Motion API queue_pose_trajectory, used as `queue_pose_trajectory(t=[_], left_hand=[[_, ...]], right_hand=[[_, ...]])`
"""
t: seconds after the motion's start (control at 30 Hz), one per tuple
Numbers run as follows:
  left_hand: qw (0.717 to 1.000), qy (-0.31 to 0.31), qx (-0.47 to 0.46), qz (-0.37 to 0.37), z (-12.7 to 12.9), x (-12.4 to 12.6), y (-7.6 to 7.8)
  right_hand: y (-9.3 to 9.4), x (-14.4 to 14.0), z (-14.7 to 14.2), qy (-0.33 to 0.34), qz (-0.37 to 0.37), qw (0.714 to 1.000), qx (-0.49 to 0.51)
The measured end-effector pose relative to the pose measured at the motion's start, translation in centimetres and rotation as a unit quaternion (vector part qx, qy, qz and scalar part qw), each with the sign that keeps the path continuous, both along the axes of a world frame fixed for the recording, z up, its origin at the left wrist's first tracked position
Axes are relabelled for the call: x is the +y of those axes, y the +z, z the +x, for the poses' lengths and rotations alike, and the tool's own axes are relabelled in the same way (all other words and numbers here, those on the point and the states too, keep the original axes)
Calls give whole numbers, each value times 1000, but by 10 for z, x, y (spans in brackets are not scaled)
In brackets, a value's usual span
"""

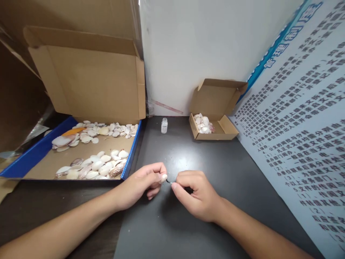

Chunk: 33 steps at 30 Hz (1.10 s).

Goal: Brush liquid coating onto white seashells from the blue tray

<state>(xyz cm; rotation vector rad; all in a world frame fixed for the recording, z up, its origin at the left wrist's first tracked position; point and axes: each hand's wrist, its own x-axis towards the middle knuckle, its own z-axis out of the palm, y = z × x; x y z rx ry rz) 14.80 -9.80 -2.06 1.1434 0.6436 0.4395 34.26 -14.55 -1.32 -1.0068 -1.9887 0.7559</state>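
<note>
Near the middle of the dark table, my two hands are close together. My left hand (149,180) is closed in a pinch on a small whitish shell (164,177) at its thumb and fingertip. Facing it, my right hand (198,194) pinches one end of a thin, dark, slightly curved piece (168,181), too small to name. The other end of this piece reaches to the shell. Both hands hang a little above the table, and the right fingers are curled in.
On the left, a large blue-edged cardboard box (131,151) holds many shells in two bands. A small glass bottle (164,126) stands behind my hands. A smaller open cardboard box (215,136) with shells sits back right, beside a printed poster (302,118).
</note>
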Motion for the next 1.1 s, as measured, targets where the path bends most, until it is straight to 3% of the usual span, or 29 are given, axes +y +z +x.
queue_pose_trajectory(t=[0.23,0.47,0.7,1.1], left_hand=[[1000,-23,-13,-14,-2,3,-2],[996,-29,-38,-81,-2,8,1],[992,-22,-47,-117,4,11,3],[989,-12,-74,-127,1,9,-2]], right_hand=[[0,0,5,-6,27,998,60],[-6,-1,0,-3,15,995,97],[-14,4,-9,-62,-5,991,115],[-15,9,-6,-5,-61,992,112]])
